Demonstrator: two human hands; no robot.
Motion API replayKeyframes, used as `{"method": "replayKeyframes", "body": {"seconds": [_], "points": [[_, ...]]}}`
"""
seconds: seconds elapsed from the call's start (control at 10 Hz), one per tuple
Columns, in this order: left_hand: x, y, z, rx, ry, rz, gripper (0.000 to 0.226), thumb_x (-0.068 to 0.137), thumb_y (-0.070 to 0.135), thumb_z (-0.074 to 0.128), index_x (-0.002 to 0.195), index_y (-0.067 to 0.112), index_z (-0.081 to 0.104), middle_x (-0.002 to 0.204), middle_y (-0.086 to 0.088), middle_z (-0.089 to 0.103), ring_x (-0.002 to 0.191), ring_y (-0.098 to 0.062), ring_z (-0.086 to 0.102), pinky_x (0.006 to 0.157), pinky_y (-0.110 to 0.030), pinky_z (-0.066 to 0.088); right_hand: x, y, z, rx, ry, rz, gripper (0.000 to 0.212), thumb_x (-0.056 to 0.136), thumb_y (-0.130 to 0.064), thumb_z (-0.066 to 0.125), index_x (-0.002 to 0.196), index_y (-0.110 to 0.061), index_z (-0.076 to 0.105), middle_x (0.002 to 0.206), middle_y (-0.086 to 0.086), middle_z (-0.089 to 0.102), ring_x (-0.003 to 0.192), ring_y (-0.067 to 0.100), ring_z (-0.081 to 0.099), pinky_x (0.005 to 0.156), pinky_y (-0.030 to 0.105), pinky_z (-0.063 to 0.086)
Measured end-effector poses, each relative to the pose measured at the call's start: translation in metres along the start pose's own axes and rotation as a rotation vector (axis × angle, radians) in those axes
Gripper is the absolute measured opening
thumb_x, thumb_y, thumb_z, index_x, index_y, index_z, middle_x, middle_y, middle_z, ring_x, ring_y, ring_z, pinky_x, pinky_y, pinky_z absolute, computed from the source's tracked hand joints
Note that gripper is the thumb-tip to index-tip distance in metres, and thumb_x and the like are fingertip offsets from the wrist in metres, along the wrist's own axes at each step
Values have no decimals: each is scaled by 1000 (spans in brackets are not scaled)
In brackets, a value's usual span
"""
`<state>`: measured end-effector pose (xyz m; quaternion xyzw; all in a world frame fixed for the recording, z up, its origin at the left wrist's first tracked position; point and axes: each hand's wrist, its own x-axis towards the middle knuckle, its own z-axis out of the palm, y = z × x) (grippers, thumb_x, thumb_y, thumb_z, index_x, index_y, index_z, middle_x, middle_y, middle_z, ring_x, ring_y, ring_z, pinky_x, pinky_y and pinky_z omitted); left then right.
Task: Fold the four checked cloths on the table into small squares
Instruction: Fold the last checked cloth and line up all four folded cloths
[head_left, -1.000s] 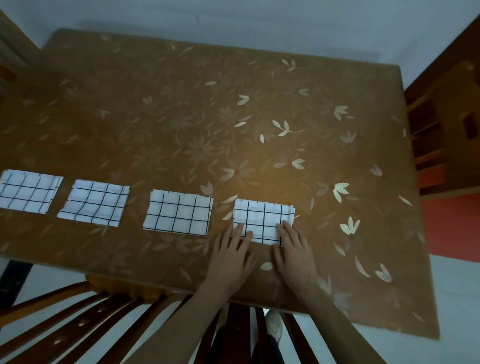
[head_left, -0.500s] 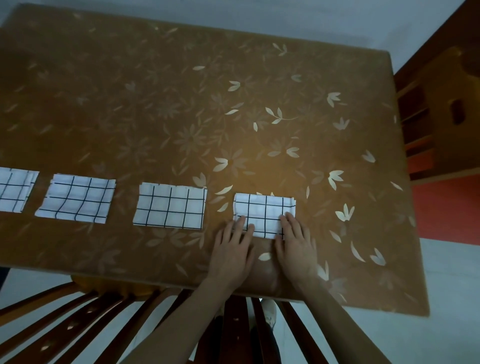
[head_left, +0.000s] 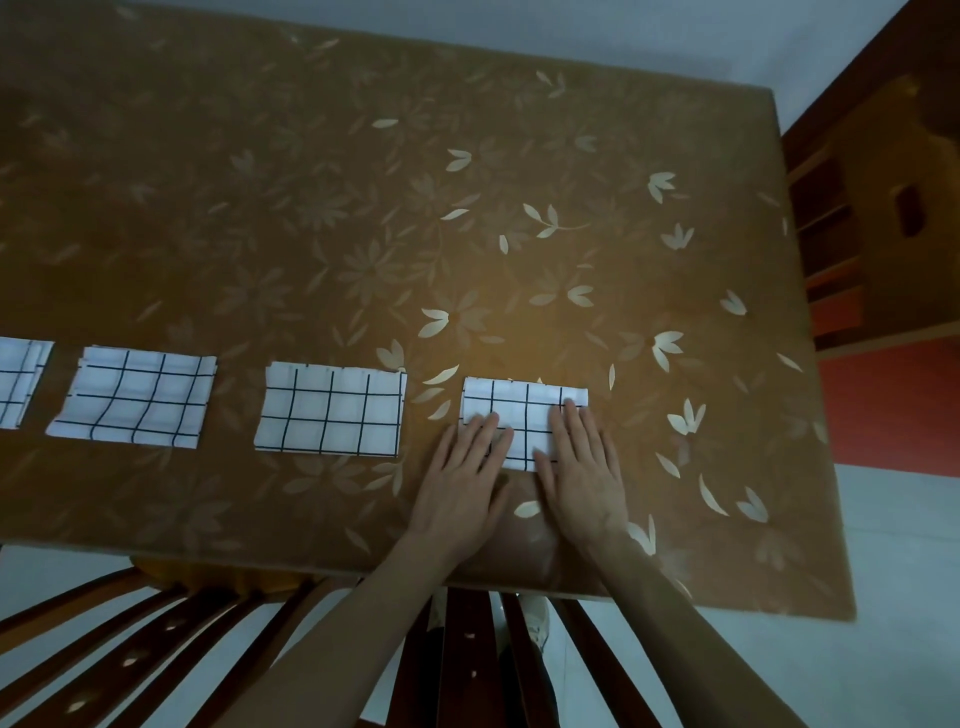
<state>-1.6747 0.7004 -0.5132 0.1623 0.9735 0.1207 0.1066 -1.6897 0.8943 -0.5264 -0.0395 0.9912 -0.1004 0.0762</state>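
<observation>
Head view: both hands have slid further onto the rightmost cloth (head_left: 524, 415) — left hand (head_left: 462, 483) and right hand (head_left: 582, 478) flat, fingers straight, pressing it to the desk (head_left: 311, 182) — probably flattening a fold.

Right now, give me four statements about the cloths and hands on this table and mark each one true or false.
1. Both the left hand and the right hand lie flat on the rightmost cloth. True.
2. The checked cloths are stacked in one pile. False: they lie apart in a row along the table's near side.
3. The right hand pinches a corner of the cloth and lifts it. False: its fingers are straight and press down.
4. The leftmost cloth is cut off by the picture's edge. True.
</observation>
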Motion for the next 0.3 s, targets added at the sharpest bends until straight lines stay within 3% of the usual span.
{"method": "replayKeyframes", "body": {"seconds": [0.1,0.3], "points": [[-2,-4,7,17,-59,-3,68,105,55,32,163,21,20,172,-4,12,159,-21,4,127,-50,14,-1,0,1,7,-21,12,68,107,-55,20,165,-18,20,172,1,16,159,18,9,127,46,15],[0,1,-8,-45,-27,-22,70,105,61,28,163,23,20,172,0,11,159,-17,1,128,-49,9,0,-1,-15,127,-51,5,69,106,-60,16,165,-25,14,172,-7,10,159,12,1,129,46,13]]}}
